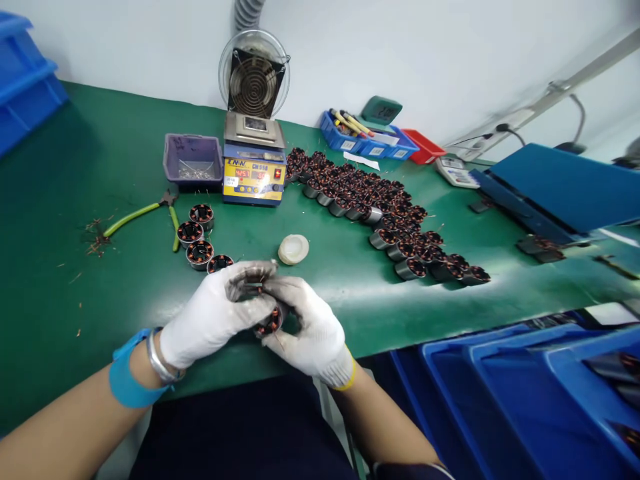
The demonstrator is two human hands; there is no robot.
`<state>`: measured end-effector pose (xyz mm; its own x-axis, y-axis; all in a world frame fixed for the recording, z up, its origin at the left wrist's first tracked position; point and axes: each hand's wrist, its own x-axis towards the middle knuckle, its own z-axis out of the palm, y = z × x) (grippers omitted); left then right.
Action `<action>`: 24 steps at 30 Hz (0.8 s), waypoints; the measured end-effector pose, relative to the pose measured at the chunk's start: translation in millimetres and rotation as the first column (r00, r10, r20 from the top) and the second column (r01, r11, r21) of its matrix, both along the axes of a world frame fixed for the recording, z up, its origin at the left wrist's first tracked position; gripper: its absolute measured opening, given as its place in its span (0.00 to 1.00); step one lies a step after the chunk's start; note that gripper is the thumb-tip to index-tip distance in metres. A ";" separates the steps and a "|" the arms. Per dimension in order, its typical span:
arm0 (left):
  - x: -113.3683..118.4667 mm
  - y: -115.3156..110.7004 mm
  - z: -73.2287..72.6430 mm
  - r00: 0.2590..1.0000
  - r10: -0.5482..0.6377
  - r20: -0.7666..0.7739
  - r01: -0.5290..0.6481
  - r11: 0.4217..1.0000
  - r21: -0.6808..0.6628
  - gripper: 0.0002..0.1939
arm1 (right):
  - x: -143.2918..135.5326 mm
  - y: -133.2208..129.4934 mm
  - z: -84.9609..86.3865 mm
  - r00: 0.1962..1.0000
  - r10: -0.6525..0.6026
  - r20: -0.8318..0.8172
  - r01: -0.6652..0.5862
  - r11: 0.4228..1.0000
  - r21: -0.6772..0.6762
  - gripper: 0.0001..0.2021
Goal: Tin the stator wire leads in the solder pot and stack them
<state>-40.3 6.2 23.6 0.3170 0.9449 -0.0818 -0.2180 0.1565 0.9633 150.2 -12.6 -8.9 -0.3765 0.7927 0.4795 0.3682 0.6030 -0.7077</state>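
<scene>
- Fingers of our gloved right hand [310,323] close around a copper-wound ring [270,322], near the front edge of the green table [330,247]; those of our gloved left hand [215,312] curl against it, though we cannot tell how firmly.
- Right of us spread rows of similar rings [370,200].
- Beyond our hands sits the yellow-and-blue solder pot [254,180].
- Beside it, our purple bin [193,148] contains thin pins.
- Green-handled pliers [135,217] lie open.
- Nearer us rests a small whitish dish [294,249].

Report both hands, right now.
Left hand: fingers closed on the near copper-wound ring.
Right hand: fingers around the same ring, its far side hidden.
</scene>
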 end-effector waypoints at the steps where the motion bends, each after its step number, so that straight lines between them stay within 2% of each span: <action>1: -2.2 -0.3 1.2 0.999 0.029 -0.039 -0.028 0.999 0.023 0.11 | 1.8 -1.1 1.1 1.000 0.014 0.008 -0.014 1.000 -0.014 0.28; 2: -5.0 -0.7 2.3 0.997 0.051 -0.066 -0.047 0.998 0.052 0.05 | 3.9 -2.1 2.2 1.000 0.008 0.010 -0.007 0.999 -0.034 0.28; 5: -14.4 -2.0 4.9 0.983 0.172 -0.056 -0.161 0.972 0.173 0.12 | 10.7 -4.0 6.0 0.998 -0.064 0.024 0.066 0.993 -0.094 0.26; 7: -16.9 -3.1 5.6 0.939 0.334 -0.077 -0.297 0.904 0.306 0.12 | 14.8 -3.9 8.7 0.996 -0.072 0.050 0.077 0.992 -0.099 0.25; 8: -16.2 -3.6 5.5 0.910 0.397 -0.122 -0.325 0.863 0.387 0.08 | 16.3 -3.7 9.7 0.996 -0.063 0.056 0.068 0.993 -0.095 0.25; 9: -14.2 -4.0 5.1 0.883 0.424 -0.199 -0.297 0.835 0.462 0.04 | 17.3 -3.4 10.6 0.997 -0.048 0.061 0.054 0.994 -0.093 0.25; 11: -7.8 -4.5 4.0 0.844 0.352 -0.404 -0.097 0.842 0.530 0.07 | 18.4 -3.3 11.5 0.998 -0.035 0.061 0.041 0.994 -0.100 0.26; 13: -1.5 -5.2 3.0 0.806 0.206 -0.555 0.100 0.876 0.472 0.09 | 19.3 -4.2 12.1 0.998 -0.030 0.058 0.038 0.990 -0.138 0.26; 14: 0.5 -5.6 3.0 0.804 0.162 -0.573 0.127 0.893 0.431 0.13 | 20.0 -5.2 12.6 0.999 -0.025 0.048 0.032 0.986 -0.161 0.26; 15: 1.3 -6.0 3.3 0.825 0.159 -0.543 0.084 0.914 0.397 0.15 | 21.0 -6.3 13.4 0.999 -0.015 0.032 0.021 0.983 -0.184 0.26; 17: -0.5 -6.5 4.9 0.877 0.277 -0.393 -0.156 0.937 0.312 0.15 | 23.5 -8.5 15.6 1.000 0.004 -0.008 -0.005 0.976 -0.219 0.27; 19: -4.7 -6.0 6.7 0.876 0.417 -0.243 -0.376 0.905 0.198 0.13 | 25.8 -9.9 18.2 1.000 -0.008 -0.024 0.002 0.970 -0.243 0.28; 20: -6.2 -5.5 7.2 0.886 0.412 -0.214 -0.386 0.910 0.153 0.13 | 26.7 -10.0 19.2 1.000 -0.020 -0.020 0.014 0.967 -0.253 0.28; 21: -6.8 -5.0 7.4 0.915 0.340 -0.216 -0.318 0.939 0.128 0.13 | 27.1 -9.8 19.9 1.000 -0.029 -0.012 0.024 0.965 -0.260 0.28; 22: -6.2 -4.8 7.3 0.944 0.223 -0.245 -0.200 0.973 0.113 0.13 | 27.3 -9.2 20.3 1.000 -0.031 -0.006 0.028 0.965 -0.260 0.27; 24: -2.2 -5.1 6.7 0.938 -0.008 -0.345 0.033 0.997 0.066 0.13 | 26.7 -7.6 20.0 1.000 -0.004 0.006 0.005 0.970 -0.243 0.27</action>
<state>-42.4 1.1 30.2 0.3008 0.9457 -0.1234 0.1318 0.0869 0.9875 176.9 -20.2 11.1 -0.3749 0.8867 0.2706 0.3744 0.4118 -0.8308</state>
